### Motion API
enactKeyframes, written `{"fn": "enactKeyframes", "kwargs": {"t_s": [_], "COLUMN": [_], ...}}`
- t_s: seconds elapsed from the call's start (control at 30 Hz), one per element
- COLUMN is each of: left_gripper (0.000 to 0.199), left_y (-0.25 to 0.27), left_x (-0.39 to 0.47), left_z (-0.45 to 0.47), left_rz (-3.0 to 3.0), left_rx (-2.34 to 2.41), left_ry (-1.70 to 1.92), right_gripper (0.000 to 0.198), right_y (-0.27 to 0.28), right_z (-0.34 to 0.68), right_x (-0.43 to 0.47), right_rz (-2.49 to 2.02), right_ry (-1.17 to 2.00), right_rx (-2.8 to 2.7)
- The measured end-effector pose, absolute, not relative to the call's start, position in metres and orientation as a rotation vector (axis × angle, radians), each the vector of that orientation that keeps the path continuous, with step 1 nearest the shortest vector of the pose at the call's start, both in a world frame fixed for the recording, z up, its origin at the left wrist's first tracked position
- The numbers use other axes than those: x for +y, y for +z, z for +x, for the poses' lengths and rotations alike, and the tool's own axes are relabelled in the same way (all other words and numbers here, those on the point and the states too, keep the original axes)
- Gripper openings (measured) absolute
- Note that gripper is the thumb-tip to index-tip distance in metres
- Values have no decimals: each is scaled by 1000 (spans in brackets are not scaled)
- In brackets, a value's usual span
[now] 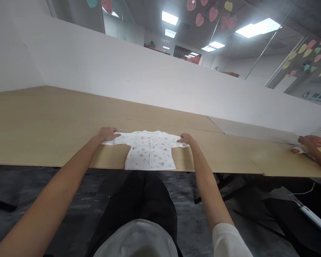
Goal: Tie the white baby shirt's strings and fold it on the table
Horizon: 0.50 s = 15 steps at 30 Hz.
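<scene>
A small white baby shirt [149, 150] with a scattered print lies face up on the wooden table, its sleeves stretched out to both sides. Its lower hem reaches the table's front edge. My left hand [107, 133] is closed on the sleeve at the left, with the thumb over the cloth. At the other sleeve, my right hand [186, 139] grips the fabric near the cuff, thumb on top. Both arms reach forward, and the shirt lies nearly flat between them.
The long wooden table [56, 117] runs along a white partition wall [123, 78] with glass above. At the far right, another person's hand [307, 142] is beside what looks like a doll [314, 140]. Below, a black chair [291, 214] carries a white device [315, 218].
</scene>
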State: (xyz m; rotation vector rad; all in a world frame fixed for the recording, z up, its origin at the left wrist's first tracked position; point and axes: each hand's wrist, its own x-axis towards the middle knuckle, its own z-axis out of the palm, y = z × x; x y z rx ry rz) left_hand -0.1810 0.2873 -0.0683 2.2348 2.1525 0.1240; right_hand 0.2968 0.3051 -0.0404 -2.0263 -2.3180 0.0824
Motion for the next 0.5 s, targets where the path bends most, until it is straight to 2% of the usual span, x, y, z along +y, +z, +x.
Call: {"fn": "enactKeyframes", "kwargs": {"t_s": [0.1, 0.2, 0.33, 0.4, 0.5], "left_gripper": [62, 55, 42, 35, 31], "left_y": [-73, -75, -68, -63, -59], "left_x": [279, 271, 266, 268, 276], "left_z": [-217, -231, -216, -199, -157], "left_rz": [2137, 2089, 1967, 1970, 2079], "left_rx": [2121, 2089, 2301, 2391, 2364], "left_ry": [271, 368, 362, 404, 528], "right_gripper": [33, 28, 20, 24, 41], "right_y": [-44, -44, -41, -40, -43], "right_z": [323, 339, 348, 342, 310], "right_x": [303, 298, 290, 288, 287], "right_rz": [-2113, -2243, -2326, -2292, -2179], "right_ry": [197, 230, 38, -146, -305], "right_rx": [-2285, -2231, -2134, -2077, -2086]}}
